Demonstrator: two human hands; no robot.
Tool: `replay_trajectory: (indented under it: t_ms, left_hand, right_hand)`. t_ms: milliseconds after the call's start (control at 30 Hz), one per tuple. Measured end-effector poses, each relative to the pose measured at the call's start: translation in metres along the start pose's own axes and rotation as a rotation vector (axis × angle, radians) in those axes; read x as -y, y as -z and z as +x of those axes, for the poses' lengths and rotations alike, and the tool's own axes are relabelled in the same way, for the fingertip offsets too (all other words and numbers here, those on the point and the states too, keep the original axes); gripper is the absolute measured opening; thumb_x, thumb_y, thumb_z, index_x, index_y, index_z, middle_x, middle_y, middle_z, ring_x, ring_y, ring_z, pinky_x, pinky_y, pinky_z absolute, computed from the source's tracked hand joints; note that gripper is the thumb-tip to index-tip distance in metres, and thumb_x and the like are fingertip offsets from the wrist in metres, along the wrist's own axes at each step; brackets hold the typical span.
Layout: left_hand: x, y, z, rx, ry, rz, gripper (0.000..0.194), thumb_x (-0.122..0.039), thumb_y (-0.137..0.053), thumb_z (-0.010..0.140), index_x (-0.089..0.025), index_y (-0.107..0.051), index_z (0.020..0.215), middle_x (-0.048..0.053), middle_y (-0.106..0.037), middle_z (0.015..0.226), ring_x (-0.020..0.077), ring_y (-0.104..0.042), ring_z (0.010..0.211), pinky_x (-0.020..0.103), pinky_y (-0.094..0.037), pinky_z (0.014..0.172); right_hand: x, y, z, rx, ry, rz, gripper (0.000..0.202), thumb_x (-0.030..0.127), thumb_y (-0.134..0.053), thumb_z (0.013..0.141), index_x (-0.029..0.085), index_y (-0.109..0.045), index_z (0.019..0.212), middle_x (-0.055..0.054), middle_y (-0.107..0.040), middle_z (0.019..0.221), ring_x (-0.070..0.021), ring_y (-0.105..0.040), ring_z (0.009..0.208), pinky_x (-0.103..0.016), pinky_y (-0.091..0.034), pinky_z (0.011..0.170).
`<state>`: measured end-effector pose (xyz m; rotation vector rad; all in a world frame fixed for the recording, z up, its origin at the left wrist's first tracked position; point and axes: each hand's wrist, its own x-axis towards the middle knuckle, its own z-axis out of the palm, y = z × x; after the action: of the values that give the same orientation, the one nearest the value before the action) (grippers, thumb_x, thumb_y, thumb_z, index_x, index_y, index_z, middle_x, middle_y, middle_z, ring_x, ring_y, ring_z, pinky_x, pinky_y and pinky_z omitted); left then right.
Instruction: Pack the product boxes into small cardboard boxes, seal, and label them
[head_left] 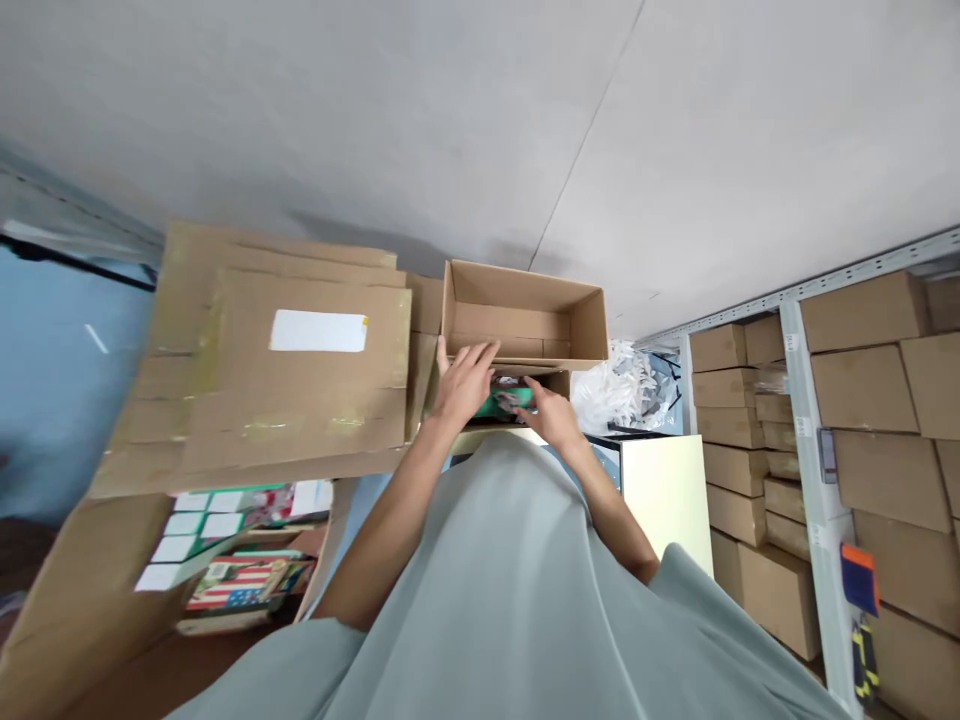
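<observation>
An open, empty-looking cardboard box (517, 345) stands before me, tilted so that I see into it. My left hand (465, 380) lies at its lower left edge, fingers spread and stretched out. Just below, in a second cardboard opening (559, 382), sits a green package (493, 403) with something shiny and clear on it. My right hand (551, 412) has its thumb and index finger at the right end of that package. How far the package reaches downward is hidden by my shirt and the cardboard edge.
Flattened cardboard sheets (315, 390) with a white label are stacked at left. Below them, a large carton (112, 560) holds small green-and-white boxes (199, 525) and flag-printed packs (236, 580). Clear plastic bags (619, 390) lie at right, near shelves (814, 490) of cartons.
</observation>
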<state>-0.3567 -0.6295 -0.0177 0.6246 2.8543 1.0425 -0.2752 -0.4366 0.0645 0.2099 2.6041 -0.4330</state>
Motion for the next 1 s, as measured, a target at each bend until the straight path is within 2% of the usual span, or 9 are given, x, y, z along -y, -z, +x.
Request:
replay_trajectory:
  t_ms: [100,167,233,367,500,600,667,767,1000]
  left_hand:
    - [0.005,0.017,-0.032,-0.136,0.068,-0.039,0.057,-0.036,-0.057,0.114,-0.019,-0.059,0.169,0.021,-0.061,0.174,0.0382,-0.051,0.167,0.062,-0.027,0.145]
    - [0.007,0.022,-0.059,-0.196,0.203,-0.043,0.069,-0.051,-0.067,0.109,-0.014,-0.056,0.167,0.027,-0.062,0.170,0.0421,-0.053,0.164,0.060,-0.041,0.138]
    - [0.009,0.021,-0.082,-0.158,0.352,-0.051,0.075,-0.061,-0.076,0.101,-0.014,-0.061,0.158,0.028,-0.070,0.157,0.0453,-0.064,0.152,0.060,-0.052,0.128]
    - [0.019,0.009,-0.106,0.043,0.562,-0.022,0.042,-0.056,-0.068,0.102,-0.021,-0.073,0.125,0.019,-0.084,0.120,0.0418,-0.080,0.117,0.053,-0.063,0.103]
    - [0.032,0.011,-0.110,0.120,0.516,0.032,0.024,-0.045,-0.062,0.100,-0.025,-0.073,0.109,0.011,-0.082,0.093,0.0364,-0.082,0.095,0.046,-0.062,0.088]
    - [0.019,0.012,-0.104,0.181,0.410,0.038,0.025,-0.046,-0.061,0.099,-0.026,-0.072,0.107,0.008,-0.081,0.086,0.0348,-0.082,0.089,0.043,-0.060,0.083]
    - [-0.008,0.000,-0.097,0.248,0.289,0.043,0.027,-0.048,-0.060,0.099,-0.026,-0.072,0.109,0.009,-0.082,0.088,0.0344,-0.082,0.088,0.042,-0.060,0.082]
    - [-0.071,-0.041,-0.089,0.389,0.082,0.018,0.029,-0.048,-0.058,0.099,-0.025,-0.072,0.109,0.011,-0.084,0.093,0.0335,-0.083,0.088,0.042,-0.060,0.084]
    - [-0.252,-0.193,-0.119,0.655,-0.329,-0.029,0.030,-0.046,-0.056,0.103,-0.023,-0.072,0.113,0.012,-0.085,0.102,0.0308,-0.082,0.088,0.039,-0.060,0.086]
  right_hand:
    - [-0.028,0.003,-0.011,-0.174,-0.168,0.051,0.054,0.043,-0.071,0.116,0.026,-0.062,0.166,-0.009,-0.086,0.133,-0.0271,-0.083,0.123,-0.032,-0.060,0.099]
    - [-0.049,0.004,-0.021,-0.264,-0.308,0.058,0.046,0.045,-0.072,0.115,0.022,-0.071,0.155,-0.011,-0.086,0.133,-0.0282,-0.083,0.120,-0.032,-0.060,0.097]
    - [-0.063,-0.002,-0.027,-0.260,-0.383,0.090,0.036,0.042,-0.074,0.114,0.019,-0.079,0.141,-0.012,-0.086,0.131,-0.0286,-0.084,0.118,-0.032,-0.059,0.097]
    - [-0.068,-0.025,-0.031,-0.162,-0.397,0.211,0.020,0.032,-0.071,0.115,0.021,-0.086,0.122,-0.009,-0.090,0.122,-0.0254,-0.085,0.113,-0.029,-0.058,0.097]
    - [-0.072,-0.045,-0.058,-0.180,-0.464,0.262,0.022,0.031,-0.067,0.116,0.023,-0.086,0.120,-0.010,-0.091,0.119,-0.0267,-0.086,0.113,-0.029,-0.057,0.093]
    - [-0.092,-0.060,-0.106,-0.209,-0.532,0.357,0.021,0.033,-0.068,0.115,0.024,-0.086,0.117,-0.008,-0.091,0.112,-0.0264,-0.086,0.108,-0.028,-0.056,0.090]
    - [-0.112,-0.075,-0.147,-0.256,-0.614,0.421,0.019,0.032,-0.069,0.114,0.024,-0.086,0.114,-0.007,-0.091,0.110,-0.0262,-0.086,0.105,-0.029,-0.056,0.088]
    - [-0.149,-0.103,-0.214,-0.366,-0.786,0.511,0.019,0.030,-0.068,0.113,0.024,-0.086,0.109,-0.007,-0.090,0.107,-0.0261,-0.086,0.100,-0.029,-0.055,0.085]
    - [-0.247,-0.178,-0.371,-0.673,-1.193,0.700,0.022,0.032,-0.063,0.112,0.023,-0.081,0.102,-0.008,-0.087,0.098,-0.0267,-0.083,0.093,-0.031,-0.054,0.080]
